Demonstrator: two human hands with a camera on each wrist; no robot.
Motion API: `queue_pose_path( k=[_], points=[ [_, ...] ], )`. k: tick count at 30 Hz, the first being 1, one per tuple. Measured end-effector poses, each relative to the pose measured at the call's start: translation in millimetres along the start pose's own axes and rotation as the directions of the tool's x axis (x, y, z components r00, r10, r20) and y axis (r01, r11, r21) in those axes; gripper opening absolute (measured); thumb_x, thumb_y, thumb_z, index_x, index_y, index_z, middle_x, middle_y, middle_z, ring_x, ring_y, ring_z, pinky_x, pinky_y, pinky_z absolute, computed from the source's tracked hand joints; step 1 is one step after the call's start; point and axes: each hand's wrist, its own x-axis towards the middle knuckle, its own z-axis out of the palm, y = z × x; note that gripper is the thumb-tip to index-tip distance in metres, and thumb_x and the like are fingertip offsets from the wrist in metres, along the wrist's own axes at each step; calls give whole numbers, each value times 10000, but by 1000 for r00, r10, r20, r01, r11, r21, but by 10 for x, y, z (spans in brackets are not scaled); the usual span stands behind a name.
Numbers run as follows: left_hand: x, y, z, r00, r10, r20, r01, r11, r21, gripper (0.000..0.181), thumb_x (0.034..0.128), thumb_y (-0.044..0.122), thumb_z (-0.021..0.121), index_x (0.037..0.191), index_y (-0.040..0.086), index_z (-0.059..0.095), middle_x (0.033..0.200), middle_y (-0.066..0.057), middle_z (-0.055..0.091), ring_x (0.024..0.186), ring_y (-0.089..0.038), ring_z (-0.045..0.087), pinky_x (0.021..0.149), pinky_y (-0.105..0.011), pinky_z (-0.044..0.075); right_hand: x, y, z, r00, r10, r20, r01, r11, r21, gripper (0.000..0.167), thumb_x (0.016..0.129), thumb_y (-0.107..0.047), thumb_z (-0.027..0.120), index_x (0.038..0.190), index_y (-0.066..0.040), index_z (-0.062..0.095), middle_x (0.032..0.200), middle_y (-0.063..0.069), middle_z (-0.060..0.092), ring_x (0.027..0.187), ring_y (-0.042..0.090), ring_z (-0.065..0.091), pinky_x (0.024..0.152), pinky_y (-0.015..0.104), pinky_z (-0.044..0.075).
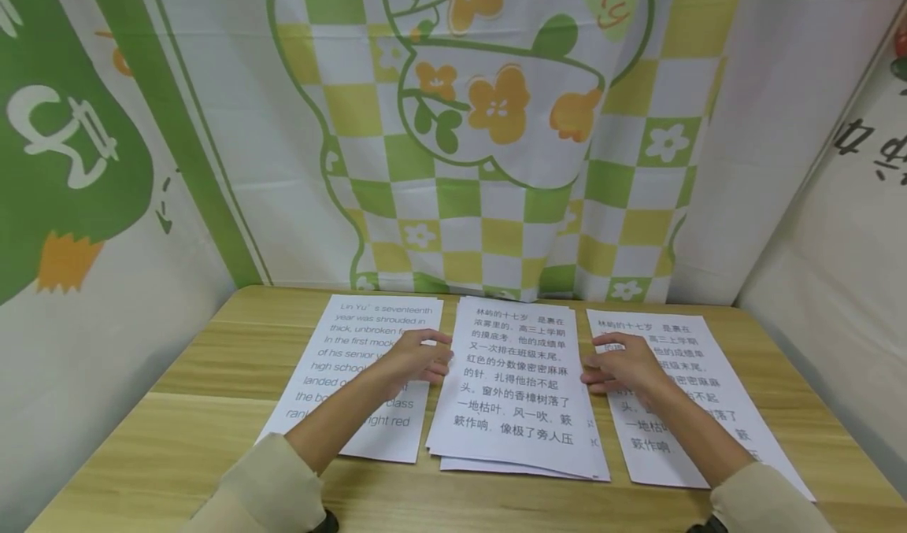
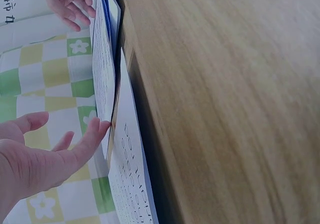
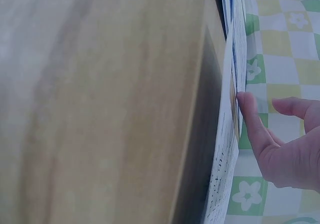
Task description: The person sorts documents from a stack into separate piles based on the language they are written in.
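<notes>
Three sets of printed white sheets lie on the wooden table. The middle stack (image 1: 517, 383), with Chinese text, has edges slightly out of line at its bottom. My left hand (image 1: 414, 356) touches its left edge with relaxed fingers; my right hand (image 1: 623, 364) is at its right edge, fingers loosely bent. Neither hand grips a sheet. English-text sheets (image 1: 383, 434) lie partly under my left forearm, and a Chinese-text sheet (image 1: 652, 462) is partly covered by my right arm. In the left wrist view, the left hand's (image 2: 50, 159) fingertips meet the paper edge; the right hand (image 3: 285, 144) does likewise in the right wrist view.
The wooden table (image 1: 212, 407) reaches back to a hanging curtain (image 1: 482, 202) with green and yellow checks and flowers. Printed fabric walls (image 1: 191, 226) stand at the left and right sides.
</notes>
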Motion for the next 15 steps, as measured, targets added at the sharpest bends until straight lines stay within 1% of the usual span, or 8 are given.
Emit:
queue_pose_path(
  k=[8,11,15],
  points=[
    [-15,46,9,999,-2,-33,1,1000,-24,388,982,47,623,1355,-51,588,1214,-270,663,1027,-369,721,868,-395,641,-4,16,-8,1000,-12,-8,12,999,32,603,971,-19,645,1491,116,371,1033,262,722,798,261,771,750,396,664],
    [-19,53,3,999,7,-37,-8,999,-46,385,976,30,618,1347,-68,584,1220,-288,652,1042,-394,716,867,-401,642,-1,16,-20,1000,-24,-6,24,999,44,615,971,-20,648,1494,124,358,1040,269,715,803,269,772,750,400,664],
    [-11,43,-6,999,10,-35,-13,997,-77,384,976,11,604,1346,-86,571,1220,-307,645,1058,-417,710,867,-407,643,-1,30,-29,1000,-20,-3,20,998,61,622,974,-22,659,1495,130,354,1049,270,711,817,269,772,758,400,663]
  ],
)
